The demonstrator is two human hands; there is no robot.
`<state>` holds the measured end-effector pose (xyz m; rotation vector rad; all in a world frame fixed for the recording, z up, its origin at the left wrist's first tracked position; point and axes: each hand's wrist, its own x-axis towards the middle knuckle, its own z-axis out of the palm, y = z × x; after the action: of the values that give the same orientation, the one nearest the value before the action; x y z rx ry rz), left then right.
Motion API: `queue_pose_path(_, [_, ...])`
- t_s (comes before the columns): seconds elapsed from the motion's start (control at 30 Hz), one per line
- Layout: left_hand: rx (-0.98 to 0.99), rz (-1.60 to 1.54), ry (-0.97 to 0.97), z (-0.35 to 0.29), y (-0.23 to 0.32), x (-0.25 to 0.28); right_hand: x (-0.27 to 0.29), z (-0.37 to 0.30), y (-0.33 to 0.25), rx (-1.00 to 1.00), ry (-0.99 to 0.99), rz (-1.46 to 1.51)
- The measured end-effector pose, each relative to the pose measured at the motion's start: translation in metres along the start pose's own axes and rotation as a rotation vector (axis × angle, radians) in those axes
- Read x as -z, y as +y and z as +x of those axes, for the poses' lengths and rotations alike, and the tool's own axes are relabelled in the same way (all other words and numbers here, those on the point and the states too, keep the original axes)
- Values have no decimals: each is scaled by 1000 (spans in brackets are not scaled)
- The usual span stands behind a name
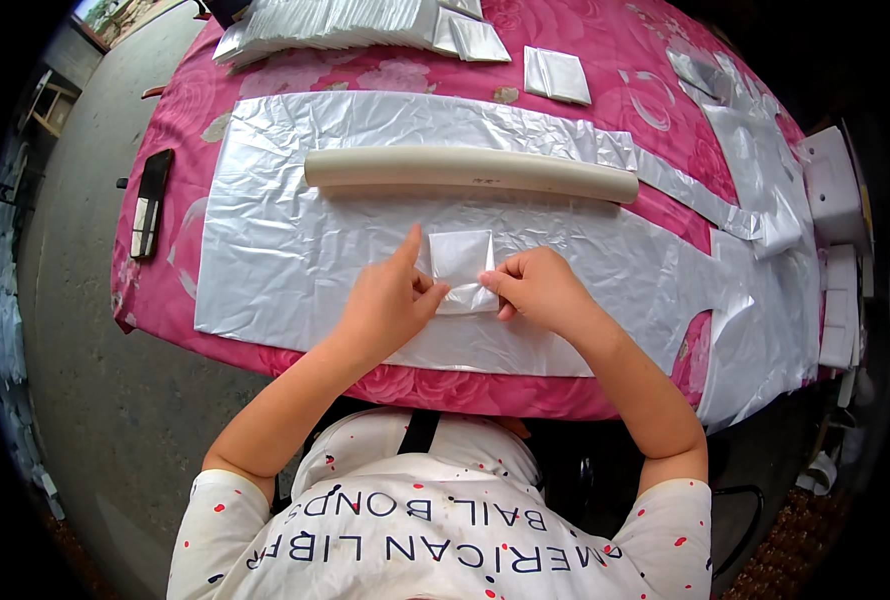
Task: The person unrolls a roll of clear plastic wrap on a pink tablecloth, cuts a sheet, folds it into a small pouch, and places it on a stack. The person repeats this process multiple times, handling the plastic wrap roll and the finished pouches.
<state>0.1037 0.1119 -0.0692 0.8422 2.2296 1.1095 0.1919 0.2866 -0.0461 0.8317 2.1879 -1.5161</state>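
A small square packet of folded white plastic film (462, 258) lies before me, its near edge turned up in a shiny strip. My left hand (390, 300) pinches its near left corner between thumb and curled fingers, the index finger stretched out away from me. With thumb and fingertips, my right hand (535, 288) grips the packet's right edge. Under both hands spreads a large white plastic apron (265, 260), flat and wrinkled, with strap-like parts toward the right. Just beyond the packet, a long cream-coloured tube (465, 170) rests across the apron.
A pink flowered cloth (175, 290) covers the table. At the far side stand a thick stack of folded plastic (335, 25) and a separate folded packet (557, 75). A black phone (152, 205) lies at the left edge. White boxes (833, 185) stand on the right.
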Motion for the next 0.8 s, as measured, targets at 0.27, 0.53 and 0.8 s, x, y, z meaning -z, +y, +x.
queue_pose_path(0.27, [-551, 400, 265, -5, -4, -4, 2, 11, 6, -36, -47, 51])
queue_pose_path(0.53, [-543, 611, 60, -1, 10, -32, 3, 11, 7, -15, -50, 61])
queue_pose_path(0.8, [-464, 600, -8, 0, -1, -38, -3, 4, 1, -42, 22, 41])
